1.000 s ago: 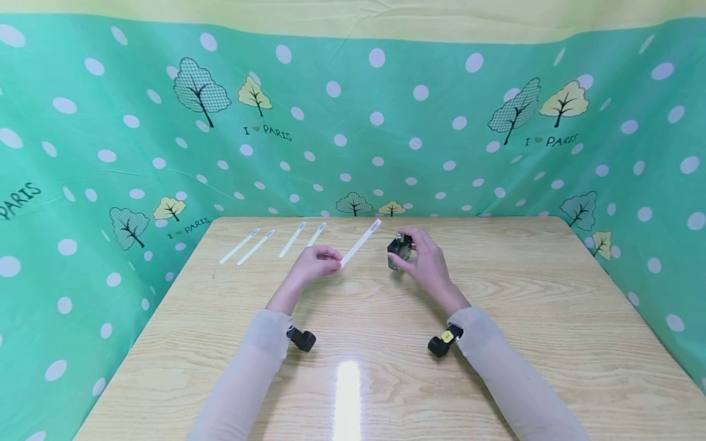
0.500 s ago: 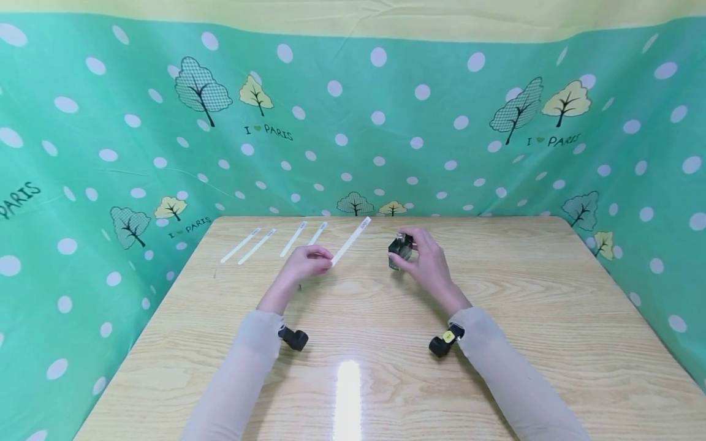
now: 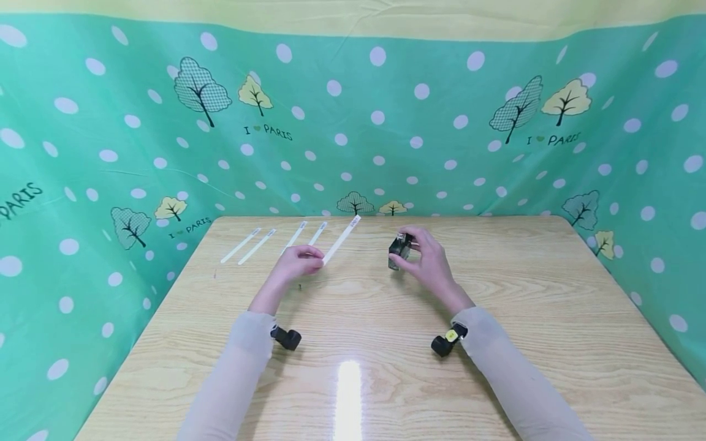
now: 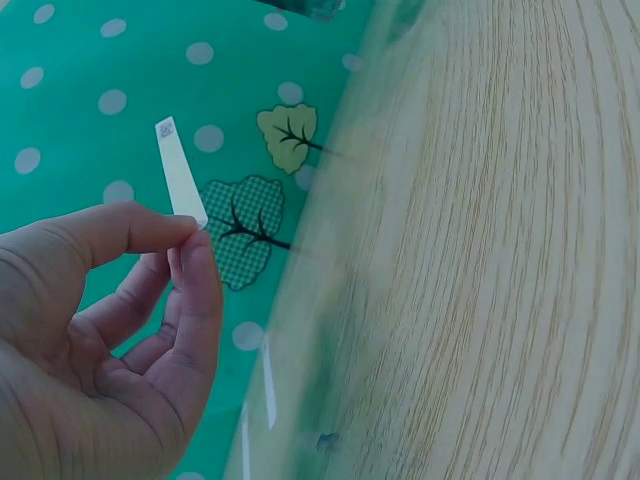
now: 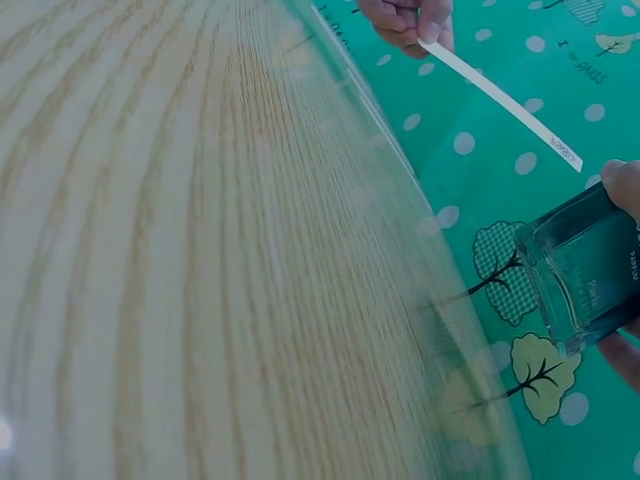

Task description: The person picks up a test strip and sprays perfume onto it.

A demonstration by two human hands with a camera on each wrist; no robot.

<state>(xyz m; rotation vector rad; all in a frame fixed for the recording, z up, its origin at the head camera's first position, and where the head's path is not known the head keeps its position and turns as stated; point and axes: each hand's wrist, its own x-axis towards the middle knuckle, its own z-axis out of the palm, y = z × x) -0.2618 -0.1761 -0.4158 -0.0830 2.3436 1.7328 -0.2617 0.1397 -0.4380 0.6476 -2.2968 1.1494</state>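
Observation:
My left hand (image 3: 298, 260) pinches one end of a long white paper strip (image 3: 341, 240) between thumb and fingers, holding it just above the wooden table (image 3: 496, 306). The strip (image 4: 178, 175) points away toward the backdrop; it also shows as the strip (image 5: 500, 100) in the right wrist view. My right hand (image 3: 427, 257) grips a small square glass bottle (image 3: 399, 250) of dark clear liquid, lifted slightly off the table, right of the strip. The bottle (image 5: 585, 265) looks greenish and transparent up close.
Several more white strips (image 3: 276, 240) lie side by side at the table's far left. A green dotted cloth backdrop (image 3: 353, 122) surrounds the table on three sides. Black wrist cameras (image 3: 287, 338) sit on both forearms.
My left hand has carried the strip leftward, away from the bottle and closer to the laid-out strips. The right hand with the bottle has stayed nearly still.

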